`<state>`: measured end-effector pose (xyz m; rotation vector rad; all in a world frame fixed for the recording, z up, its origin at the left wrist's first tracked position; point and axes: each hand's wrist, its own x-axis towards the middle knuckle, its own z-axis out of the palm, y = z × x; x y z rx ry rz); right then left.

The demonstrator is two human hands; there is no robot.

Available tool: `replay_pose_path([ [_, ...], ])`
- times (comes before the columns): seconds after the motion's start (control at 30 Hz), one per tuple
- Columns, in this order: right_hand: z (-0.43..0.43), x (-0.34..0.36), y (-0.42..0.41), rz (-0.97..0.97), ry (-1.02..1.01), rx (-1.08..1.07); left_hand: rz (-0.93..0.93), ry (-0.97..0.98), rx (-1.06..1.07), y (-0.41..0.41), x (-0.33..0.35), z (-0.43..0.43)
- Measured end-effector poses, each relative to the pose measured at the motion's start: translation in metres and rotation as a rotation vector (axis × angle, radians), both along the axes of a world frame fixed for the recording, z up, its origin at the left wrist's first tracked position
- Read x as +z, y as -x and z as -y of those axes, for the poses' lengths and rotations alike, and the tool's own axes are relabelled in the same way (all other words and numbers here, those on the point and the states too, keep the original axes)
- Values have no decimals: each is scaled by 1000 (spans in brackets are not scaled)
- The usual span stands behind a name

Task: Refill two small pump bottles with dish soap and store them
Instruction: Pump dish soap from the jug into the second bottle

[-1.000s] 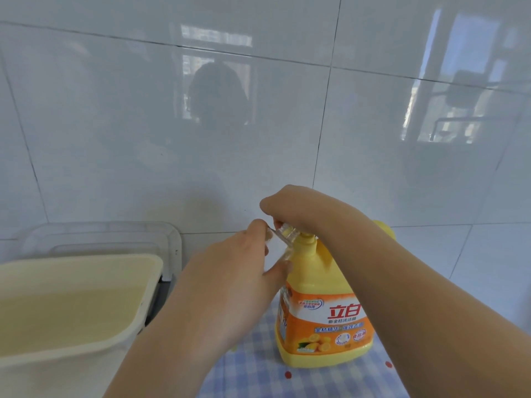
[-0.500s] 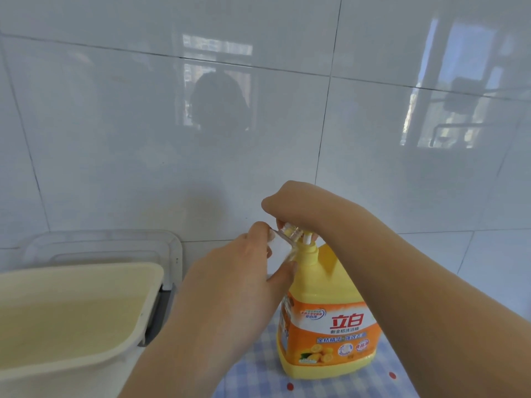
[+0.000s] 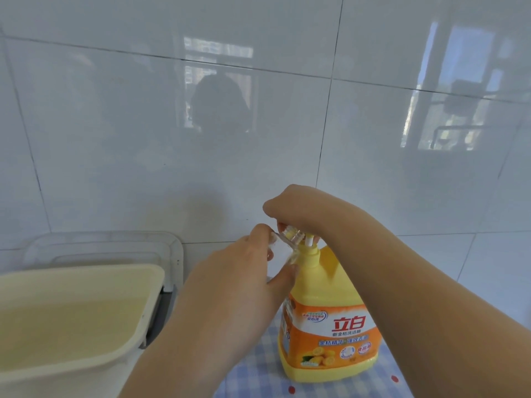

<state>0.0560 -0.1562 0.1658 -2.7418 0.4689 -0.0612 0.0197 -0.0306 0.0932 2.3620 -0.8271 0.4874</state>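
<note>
A large yellow dish soap jug (image 3: 327, 334) with an orange label stands on the checked cloth. My right hand (image 3: 293, 208) lies over its pump head, fingers curled down around it, and a short white stem shows above the yellow collar. My left hand (image 3: 247, 282) holds a small clear bottle (image 3: 290, 239) tilted with its threaded mouth up against the pump spout. Most of the small bottle is hidden behind my fingers. Whether it holds any soap I cannot tell.
A cream plastic tub (image 3: 143, 317) sits at the left, with a clear lidded box (image 3: 172, 248) behind it against the white tiled wall (image 3: 258, 139). A blue checked cloth (image 3: 253, 372) covers the counter under the jug.
The pump head has risen a little under my right hand, showing more white stem. Both hands and the small bottle stay in place at the spout.
</note>
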Motion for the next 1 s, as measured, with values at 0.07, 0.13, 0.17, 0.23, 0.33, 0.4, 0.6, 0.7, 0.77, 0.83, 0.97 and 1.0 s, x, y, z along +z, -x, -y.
replay_pose_path([
  [0.07,0,-1,0,-4,6,11,-8,-10,-1,-1,-1,-1],
  [0.13,1,-2,0,5,16,23,-14,-23,-6,-2,-1,-2],
  [0.17,0,-2,0,9,20,24,-13,-22,-10,-2,-1,-2],
  [0.23,1,-3,-1,12,18,17,-17,-22,-13,-2,-2,-2],
  [0.33,2,-9,-2,9,-4,0,-23,-54,-11,-3,-3,-2],
  [0.4,3,-14,-3,16,-28,-7,-24,-70,-10,-3,-3,-3],
  [0.6,4,-13,-5,27,-33,-18,-15,-94,4,-3,-2,-2],
  [0.7,3,-13,-5,14,-20,-17,-15,-103,2,-3,-3,-2],
  [0.77,2,-12,-4,13,-19,-21,-6,-109,-1,-2,-2,-2],
  [0.83,2,-12,-4,20,-13,-24,7,-102,2,-2,-2,-3],
  [0.97,2,-11,-5,27,12,-36,10,-78,10,-1,-1,-4],
  [1.0,2,-10,-5,29,12,-37,10,-72,11,-1,0,-4],
])
